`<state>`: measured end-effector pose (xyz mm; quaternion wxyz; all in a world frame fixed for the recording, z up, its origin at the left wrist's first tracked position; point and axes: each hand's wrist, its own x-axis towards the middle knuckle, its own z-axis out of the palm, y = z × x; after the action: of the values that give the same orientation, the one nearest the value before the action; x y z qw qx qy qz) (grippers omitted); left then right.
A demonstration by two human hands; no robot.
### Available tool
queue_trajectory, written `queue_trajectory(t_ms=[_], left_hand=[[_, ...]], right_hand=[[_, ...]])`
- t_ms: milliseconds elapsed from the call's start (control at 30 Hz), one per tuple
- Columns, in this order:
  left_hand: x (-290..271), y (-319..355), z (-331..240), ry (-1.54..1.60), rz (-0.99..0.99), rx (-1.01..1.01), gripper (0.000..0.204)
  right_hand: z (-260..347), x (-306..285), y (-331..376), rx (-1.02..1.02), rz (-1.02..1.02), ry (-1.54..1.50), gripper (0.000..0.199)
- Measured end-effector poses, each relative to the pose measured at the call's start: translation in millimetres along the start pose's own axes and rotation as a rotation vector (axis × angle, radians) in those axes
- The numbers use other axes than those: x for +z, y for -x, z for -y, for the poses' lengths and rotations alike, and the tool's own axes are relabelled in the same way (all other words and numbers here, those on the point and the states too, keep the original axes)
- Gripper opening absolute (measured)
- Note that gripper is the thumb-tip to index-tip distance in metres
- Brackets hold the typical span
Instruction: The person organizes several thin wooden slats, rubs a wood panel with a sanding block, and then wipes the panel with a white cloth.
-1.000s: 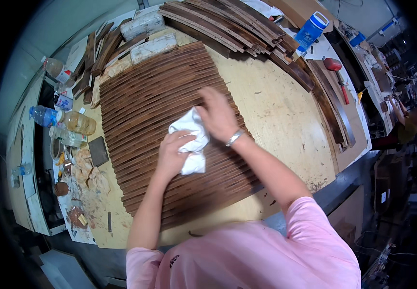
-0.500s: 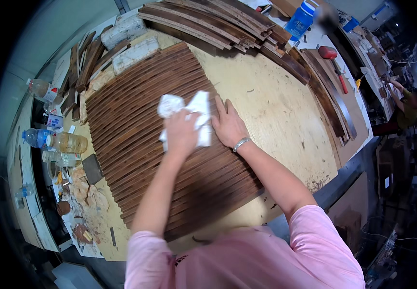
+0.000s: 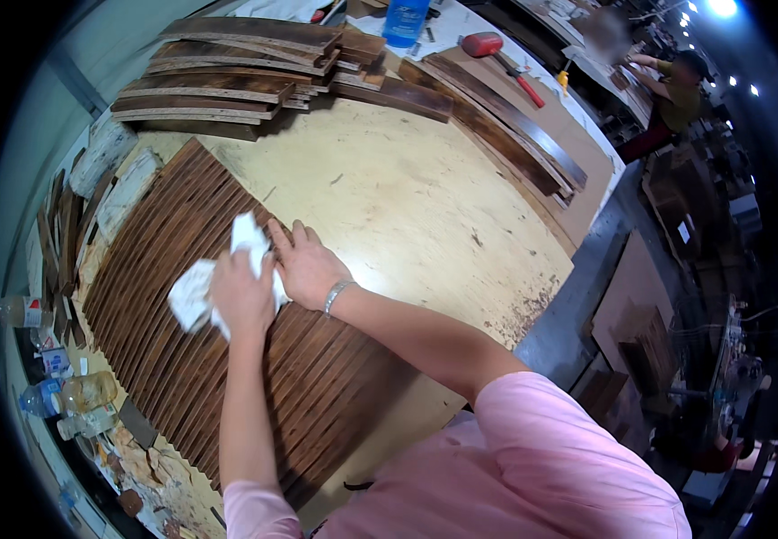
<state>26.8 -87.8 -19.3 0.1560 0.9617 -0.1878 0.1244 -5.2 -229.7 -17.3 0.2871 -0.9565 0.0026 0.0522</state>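
A set of dark brown wooden strips (image 3: 160, 269) lies side by side on the pale board, forming a ribbed panel. My left hand (image 3: 243, 292) presses a crumpled white cloth (image 3: 193, 295) down on the strips, fingers closed over it. Part of the cloth sticks out beyond the fingertips. Right beside it, my right hand (image 3: 310, 267) rests at the strips' right-hand edge with its fingers stretched out and nothing in them. A metal bracelet circles that wrist.
Curved dark wood pieces (image 3: 218, 81) are stacked at the back, with more long pieces (image 3: 496, 135) at the far right. A red-headed mallet (image 3: 482, 45) and a blue container (image 3: 405, 22) stand beyond. Plastic bottles (image 3: 88, 392) line the left. Another person (image 3: 676, 94) works at the far right.
The whole view has swung, so the panel and table appear farther left and lower. My left hand and the cloth are now closer to my right hand, which stays at the panel's edge.
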Motion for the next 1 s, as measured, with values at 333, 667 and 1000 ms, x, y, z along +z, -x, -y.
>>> queue_trajectory(t_ms=[333, 667, 1000], left_hand=[[-54, 125, 194, -0.283, 0.024, -0.368, 0.033], [6, 15, 22, -0.148, -0.041, -0.048, 0.024], [-53, 179, 263, -0.317, -0.108, -0.532, 0.042]], right_hand=[[1, -10, 5, 0.042, 0.094, 0.029, 0.065], [3, -13, 6, 0.028, 0.064, 0.031, 0.066], [-5, 17, -5, -0.304, -0.126, 0.451, 0.031]])
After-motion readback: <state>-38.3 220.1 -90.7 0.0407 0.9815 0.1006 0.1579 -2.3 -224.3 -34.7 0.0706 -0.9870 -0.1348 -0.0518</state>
